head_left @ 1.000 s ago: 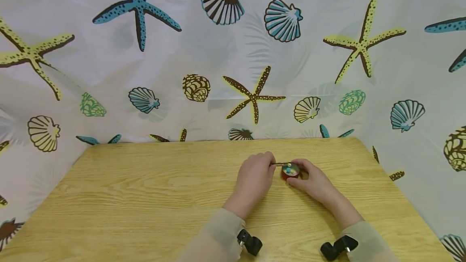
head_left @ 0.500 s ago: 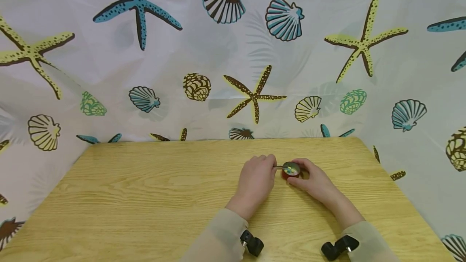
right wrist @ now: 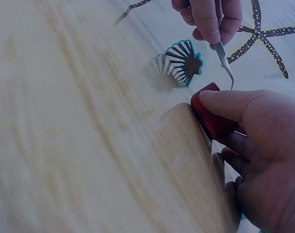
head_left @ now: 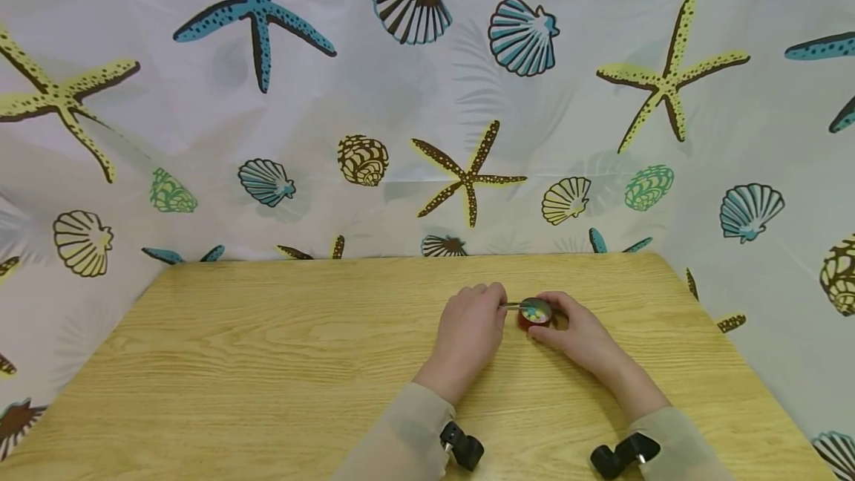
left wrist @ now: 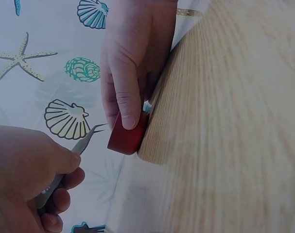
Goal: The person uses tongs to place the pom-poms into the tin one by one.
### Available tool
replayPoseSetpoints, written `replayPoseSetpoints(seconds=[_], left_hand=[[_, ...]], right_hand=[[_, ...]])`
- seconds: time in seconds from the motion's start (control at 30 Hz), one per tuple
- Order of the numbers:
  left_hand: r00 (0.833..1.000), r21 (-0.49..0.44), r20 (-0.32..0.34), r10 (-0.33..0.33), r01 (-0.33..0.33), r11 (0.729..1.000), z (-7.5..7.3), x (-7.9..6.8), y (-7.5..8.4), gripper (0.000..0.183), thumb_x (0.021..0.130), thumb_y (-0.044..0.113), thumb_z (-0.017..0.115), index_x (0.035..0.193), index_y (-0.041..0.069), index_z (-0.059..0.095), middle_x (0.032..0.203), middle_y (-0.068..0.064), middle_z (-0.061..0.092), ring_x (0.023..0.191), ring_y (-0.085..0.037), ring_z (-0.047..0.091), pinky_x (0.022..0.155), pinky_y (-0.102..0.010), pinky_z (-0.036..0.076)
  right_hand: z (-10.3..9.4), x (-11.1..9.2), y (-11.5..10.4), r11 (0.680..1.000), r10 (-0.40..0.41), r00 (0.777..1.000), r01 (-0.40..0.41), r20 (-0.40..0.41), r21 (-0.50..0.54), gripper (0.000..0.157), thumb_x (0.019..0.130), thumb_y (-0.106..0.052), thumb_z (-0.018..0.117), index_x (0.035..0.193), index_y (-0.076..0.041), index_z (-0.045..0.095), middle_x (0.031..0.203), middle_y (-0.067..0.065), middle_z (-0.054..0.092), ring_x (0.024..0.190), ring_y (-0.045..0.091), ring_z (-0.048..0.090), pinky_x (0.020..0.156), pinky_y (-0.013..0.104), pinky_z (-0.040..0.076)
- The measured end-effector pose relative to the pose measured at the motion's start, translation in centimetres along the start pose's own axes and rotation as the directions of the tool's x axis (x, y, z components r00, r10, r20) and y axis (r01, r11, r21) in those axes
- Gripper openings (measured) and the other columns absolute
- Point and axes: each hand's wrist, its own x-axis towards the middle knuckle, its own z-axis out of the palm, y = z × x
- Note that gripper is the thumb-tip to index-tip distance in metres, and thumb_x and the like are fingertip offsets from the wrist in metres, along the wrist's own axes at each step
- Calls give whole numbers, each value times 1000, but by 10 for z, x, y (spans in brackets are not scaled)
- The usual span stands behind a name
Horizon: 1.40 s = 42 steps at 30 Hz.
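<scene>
My left hand point(head_left: 467, 336) pinches a pair of bent-tip metal tweezers point(left wrist: 84, 143) between thumb and fingers. In the head view their tips reach over the mouth of a small round red container point(head_left: 524, 324). Small yellow, blue and white pieces point(head_left: 534, 315) lie inside it. My right hand point(head_left: 581, 336) grips the container from the right, its thumb on the near side, as the right wrist view shows on the red wall point(right wrist: 215, 116). Seen from the left wrist, the tweezer tips stand at the container's rim, and its inside is hidden there.
Both hands work over a wooden table point(head_left: 267, 362), toward its back right. A pale cloth point(head_left: 401, 102) printed with starfish and shells hangs behind and at the sides. Black wrist cameras point(head_left: 461, 447) sit on both sleeves.
Over the last second my left hand has lowered the tweezers slightly, their tips dropping from above the container to its mouth. My right hand keeps its grip on the container.
</scene>
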Motion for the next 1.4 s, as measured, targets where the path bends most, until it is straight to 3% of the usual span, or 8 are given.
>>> replayPoseSetpoints(seconds=[0.23, 0.47, 0.8, 1.07, 1.4], left_hand=[[1000, -14, -17, -20, 19, 1000, -6, -2, -2, 6, 110, 21, 72, 112, 15, 73, 100, 0, 73, 89, -22, 67, 84, -39, 57], [998, -59, -30, -61, 59, 997, -15, -9, -8, 6, 109, 20, 74, 110, 15, 74, 96, 0, 72, 85, -22, 68, 78, -38, 57], [992, -25, -105, -68, 66, 998, -29, -24, -38, 4, 105, 17, 80, 106, 15, 77, 99, -2, 71, 88, -25, 65, 79, -40, 55], [985, -51, -105, -135, 131, 990, -40, -35, -59, 5, 104, 15, 80, 107, 13, 76, 99, -3, 69, 89, -25, 63, 79, -41, 54], [977, -121, -75, -198, 188, 975, -35, -43, -76, 4, 104, 15, 80, 106, 11, 79, 97, -3, 70, 87, -24, 62, 78, -41, 55]], right_hand=[[3, 0, -2, 1000, 8, 1000, -8, 3, 5, 62, 105, -25, 81, 157, -5, 53, 157, 19, 58, 150, 40, 50, 125, 61, 34], [4, 0, -1, 1000, -9, 1000, 9, 1, 4, 61, 104, -24, 81, 156, -5, 54, 150, 19, 62, 146, 40, 52, 125, 61, 34], [0, -2, -3, 1000, -6, 1000, 6, 3, -5, 64, 104, -26, 81, 157, -5, 53, 153, 20, 60, 148, 41, 51, 124, 62, 35], [0, -2, -1, 1000, -4, 1000, 4, 4, -8, 64, 104, -25, 81, 157, -4, 52, 153, 20, 60, 148, 42, 50, 125, 63, 32], [2, -1, -1, 1000, 1, 1000, -1, 10, -4, 65, 104, -27, 82, 157, -5, 53, 153, 20, 60, 149, 42, 49, 126, 63, 32]])
